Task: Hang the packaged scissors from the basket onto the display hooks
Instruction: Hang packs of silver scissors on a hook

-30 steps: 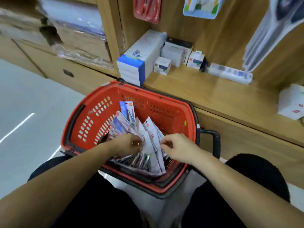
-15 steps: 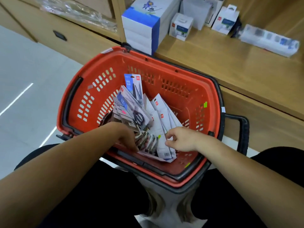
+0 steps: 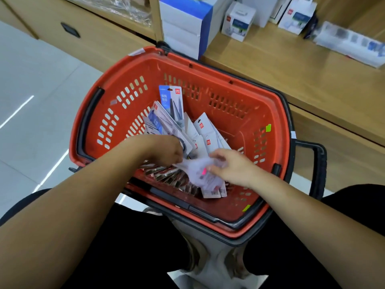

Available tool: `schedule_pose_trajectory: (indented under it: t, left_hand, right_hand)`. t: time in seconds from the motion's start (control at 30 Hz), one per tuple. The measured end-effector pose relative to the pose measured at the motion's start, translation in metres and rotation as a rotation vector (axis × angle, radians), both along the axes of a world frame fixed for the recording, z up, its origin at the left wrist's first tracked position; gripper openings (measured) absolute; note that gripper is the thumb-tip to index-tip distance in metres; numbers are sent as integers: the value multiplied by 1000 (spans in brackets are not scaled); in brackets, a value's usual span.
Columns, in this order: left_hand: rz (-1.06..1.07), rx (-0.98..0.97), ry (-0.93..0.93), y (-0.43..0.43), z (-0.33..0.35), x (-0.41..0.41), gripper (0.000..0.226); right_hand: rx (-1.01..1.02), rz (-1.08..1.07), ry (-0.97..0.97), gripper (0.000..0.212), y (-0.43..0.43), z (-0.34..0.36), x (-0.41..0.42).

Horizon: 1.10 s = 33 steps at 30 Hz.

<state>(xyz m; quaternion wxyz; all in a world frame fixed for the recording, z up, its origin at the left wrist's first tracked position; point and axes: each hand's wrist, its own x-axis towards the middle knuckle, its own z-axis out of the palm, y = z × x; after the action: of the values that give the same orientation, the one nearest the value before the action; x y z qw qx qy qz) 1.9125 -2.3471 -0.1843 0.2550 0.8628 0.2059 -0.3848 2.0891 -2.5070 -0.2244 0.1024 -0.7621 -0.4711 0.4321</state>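
Left hand (image 3: 166, 150) and right hand (image 3: 233, 166) have lifted one blurred scissors pack (image 3: 198, 174)

Pale grey tiled floor (image 3: 31, 84) lies left; a light wooden shelf (image 3: 287, 80) holds white boxes (image 3: 238, 21) above a drawer (image 3: 87, 38).

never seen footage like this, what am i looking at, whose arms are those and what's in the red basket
No machine here: a person wears a camera on the head, so the one current picture looks down at their own bare arms. A red shopping basket sits before a wooden shelf carrying white boxes. Inside lies a pile of packaged scissors. The left hand reaches into the pile; its grip is hidden among the packs. The right hand pinches a blurred white pack. No display hooks show here.
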Motion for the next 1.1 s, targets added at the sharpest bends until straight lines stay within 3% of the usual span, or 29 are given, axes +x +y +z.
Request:
schedule_pose_trajectory:
  t: [0.07,0.13,0.2,0.27,0.33,0.4,0.53,0.67,0.8,0.9,1.1]
  left_hand:
    - [162,5,-159,13,16,-6,31]
    - [349,-31,-330,20,22,-13,32]
    - [512,-140,-452,17,24,-17,32]
    - [699,-372,-495,9,24,-15,27]
    - [720,-471,-506,2,17,-10,22]
    - [623,-456,-462,-5,5,-3,18]
    - [442,-234,-385,2,-24,10,15]
    - [539,210,-422,43,-51,11,30]
    - [335,303,-344,73,-80,9,50]
    - [143,407,-228,73,-93,13,61]
    - [-95,607,-92,69,-87,12,42]
  right_hand:
    - [235,-167,-96,62,4,2,6]
    - [320,-388,-96,75,9,8,8]
    - [303,-657,125,79,14,17,7]
    - [222,-923,495,74,19,29,4]
    - [204,-1028,832,57,24,39,6]
    - [295,-995,961,31,27,44,7]
    - [381,-893,656,19,35,43,9]
    - [434,-849,472,9,32,28,20]
    - [448,-903,500,1,23,19,25]
    - [444,-903,531,8,18,16,29]
    - [422,-917,564,8,16,14,29]
